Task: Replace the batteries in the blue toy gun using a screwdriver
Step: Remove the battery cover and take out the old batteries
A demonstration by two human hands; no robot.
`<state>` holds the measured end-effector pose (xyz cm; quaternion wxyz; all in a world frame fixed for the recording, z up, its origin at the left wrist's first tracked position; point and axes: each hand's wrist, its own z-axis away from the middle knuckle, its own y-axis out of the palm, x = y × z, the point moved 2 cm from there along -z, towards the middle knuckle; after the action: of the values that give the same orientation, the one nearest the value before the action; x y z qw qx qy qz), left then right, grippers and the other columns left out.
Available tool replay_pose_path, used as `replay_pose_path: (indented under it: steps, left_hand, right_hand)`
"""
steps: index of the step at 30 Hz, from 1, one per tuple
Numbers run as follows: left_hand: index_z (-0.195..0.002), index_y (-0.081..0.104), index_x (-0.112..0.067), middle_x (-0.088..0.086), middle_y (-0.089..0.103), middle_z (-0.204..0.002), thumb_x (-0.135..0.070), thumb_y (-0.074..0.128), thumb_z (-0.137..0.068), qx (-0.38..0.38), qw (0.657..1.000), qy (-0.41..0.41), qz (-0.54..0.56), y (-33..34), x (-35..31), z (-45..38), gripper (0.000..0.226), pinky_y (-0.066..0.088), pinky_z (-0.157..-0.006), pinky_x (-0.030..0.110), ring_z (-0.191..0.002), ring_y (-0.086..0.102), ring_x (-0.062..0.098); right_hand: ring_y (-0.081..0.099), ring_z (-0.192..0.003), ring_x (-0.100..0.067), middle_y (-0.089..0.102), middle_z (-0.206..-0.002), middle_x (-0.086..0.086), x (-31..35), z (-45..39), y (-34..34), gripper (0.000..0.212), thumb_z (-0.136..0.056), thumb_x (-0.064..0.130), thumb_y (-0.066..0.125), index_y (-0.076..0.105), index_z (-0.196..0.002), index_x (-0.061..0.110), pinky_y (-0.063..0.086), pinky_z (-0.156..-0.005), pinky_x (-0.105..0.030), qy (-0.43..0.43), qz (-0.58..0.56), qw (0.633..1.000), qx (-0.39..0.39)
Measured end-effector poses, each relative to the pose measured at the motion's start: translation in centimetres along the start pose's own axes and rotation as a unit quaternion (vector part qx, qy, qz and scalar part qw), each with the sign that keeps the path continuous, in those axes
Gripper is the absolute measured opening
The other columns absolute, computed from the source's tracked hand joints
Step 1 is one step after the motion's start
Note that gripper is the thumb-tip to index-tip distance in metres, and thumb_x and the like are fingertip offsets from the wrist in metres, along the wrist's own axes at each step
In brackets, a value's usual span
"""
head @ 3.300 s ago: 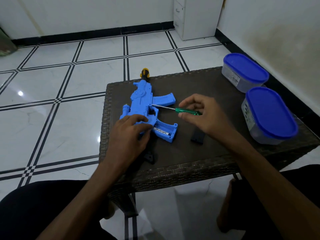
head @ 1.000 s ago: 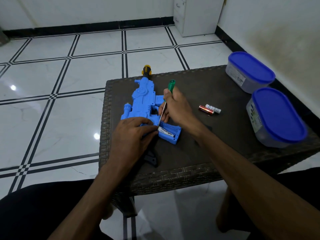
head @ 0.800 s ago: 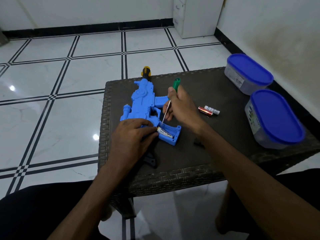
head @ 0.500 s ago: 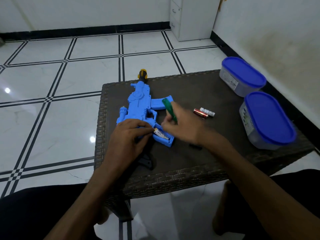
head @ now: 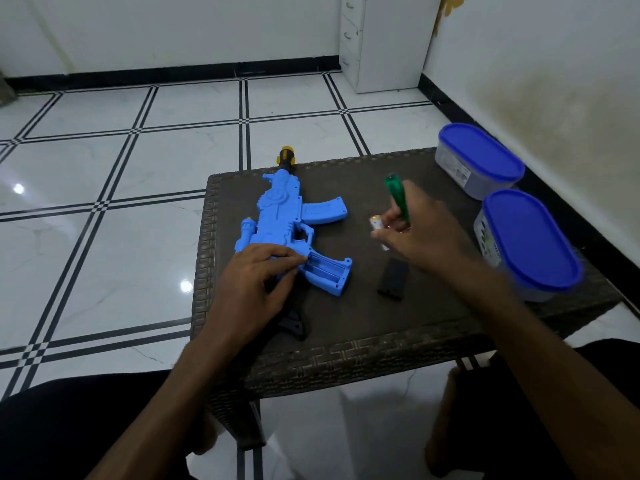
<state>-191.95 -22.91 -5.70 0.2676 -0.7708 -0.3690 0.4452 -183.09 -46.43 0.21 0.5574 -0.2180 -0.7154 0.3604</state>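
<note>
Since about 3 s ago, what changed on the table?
The last battery has left the compartment of the blue toy gun, which now looks empty. The right hand moved right, away from the gun, still gripping the green screwdriver and now pinching a battery. The left hand stays on the gun. The black cover and both blue-lidded containers are unmoved.

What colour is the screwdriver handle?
Green, translucent-looking; the screwdriver is gripped in the right hand, seen in the head view.
</note>
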Motion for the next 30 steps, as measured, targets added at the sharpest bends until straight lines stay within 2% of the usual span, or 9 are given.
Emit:
replay_pose_path:
  steps: [3,6,10,14,18,22,24,26,30]
  left_hand:
    - [-0.110,0.074,-0.025,-0.012,0.067,-0.108,-0.018,0.066,-0.089,0.005,1.000,-0.011,0.007,0.0,-0.4,-0.5,0.023,0.050,-0.088,0.029,-0.102,0.059,0.006]
    - [-0.109,0.074,-0.027,-0.015,0.067,-0.109,-0.018,0.066,-0.089,0.011,1.000,-0.012,0.011,0.1,-1.0,-0.9,0.023,0.050,-0.089,0.030,-0.104,0.059,0.006]
    - [-0.110,0.073,-0.029,-0.017,0.066,-0.110,-0.026,0.064,-0.090,0.028,0.999,-0.003,0.025,0.2,-1.9,-1.9,0.022,0.048,-0.092,0.030,-0.108,0.057,0.002]
    - [-0.109,0.073,-0.026,-0.014,0.068,-0.107,-0.028,0.067,-0.089,0.026,0.998,0.026,0.056,-0.1,-4.2,-4.6,0.021,0.048,-0.091,0.025,-0.104,0.060,0.002]
    - [-0.107,0.074,-0.024,-0.010,0.069,-0.100,-0.021,0.064,-0.091,0.014,0.996,0.039,0.080,0.9,-6.8,-9.4,0.019,0.047,-0.087,0.016,-0.098,0.062,0.002]
    - [-0.109,0.073,-0.029,-0.012,0.068,-0.097,-0.028,0.058,-0.090,0.062,0.995,0.057,0.061,4.5,-9.0,-15.7,0.024,0.052,-0.084,0.033,-0.092,0.063,0.005]
    - [-0.111,0.072,-0.030,-0.010,0.069,-0.103,-0.029,0.058,-0.090,0.094,0.993,0.066,0.028,6.9,-10.2,-18.7,0.025,0.053,-0.085,0.036,-0.093,0.062,0.004]
    - [-0.116,0.070,-0.027,-0.005,0.069,-0.109,-0.023,0.059,-0.091,0.125,0.988,0.085,-0.009,9.6,-11.1,-21.5,0.028,0.053,-0.086,0.037,-0.094,0.062,0.007]
    - [-0.137,0.054,-0.021,0.005,0.060,-0.127,-0.012,0.057,-0.087,0.192,0.965,0.138,-0.114,14.8,-12.3,-26.2,0.051,0.047,-0.095,0.035,-0.113,0.057,0.021]
  right_hand:
    - [0.063,-0.085,-0.015,0.064,-0.097,-0.001,-3.1,-0.3,-2.0,0.040,-0.081,0.019,0.077,0.041,-0.100,0.020,0.048,-0.067,-0.028,0.048,0.148,0.986,0.066]
    - [0.061,-0.084,-0.014,0.063,-0.104,-0.005,-5.0,0.0,-1.8,0.042,-0.083,0.021,0.075,0.042,-0.109,0.019,0.047,-0.067,-0.027,0.090,0.207,0.968,0.112]
    - [0.057,-0.080,-0.011,0.060,-0.101,-0.003,-5.2,0.2,-1.3,0.047,-0.085,0.026,0.073,0.042,-0.119,0.017,0.048,-0.065,-0.026,0.107,0.222,0.961,0.130]
    - [0.059,-0.091,-0.018,0.059,-0.110,-0.006,-5.2,-0.1,-1.8,0.049,-0.089,0.035,0.067,0.040,-0.124,0.015,0.049,-0.070,-0.031,0.144,0.190,0.962,0.133]
    - [0.059,-0.098,-0.026,0.059,-0.117,-0.016,-5.4,-1.1,-3.4,0.034,-0.094,0.013,0.058,0.042,-0.122,0.007,0.042,-0.071,-0.033,0.196,0.210,0.954,0.082]
    - [0.057,-0.115,-0.032,0.050,-0.133,-0.021,-6.0,-1.8,-3.4,0.059,-0.086,-0.001,0.063,0.033,-0.136,0.005,0.046,-0.082,-0.035,0.160,0.252,0.951,0.084]
    - [0.054,-0.119,-0.033,0.038,-0.144,-0.023,-6.8,-2.0,-2.9,0.091,-0.082,0.001,0.069,0.012,-0.152,0.013,0.049,-0.085,-0.037,0.164,0.238,0.952,0.102]
    - [0.052,-0.123,-0.035,0.027,-0.151,-0.024,-7.3,-1.9,-2.8,0.104,-0.082,0.005,0.071,-0.002,-0.155,0.017,0.050,-0.089,-0.038,0.163,0.237,0.951,0.110]
    - [0.053,-0.118,-0.032,0.032,-0.144,-0.019,-7.3,-1.2,-3.4,0.061,-0.085,0.010,0.068,0.040,-0.138,0.006,0.049,-0.092,-0.038,0.135,0.219,0.958,0.130]
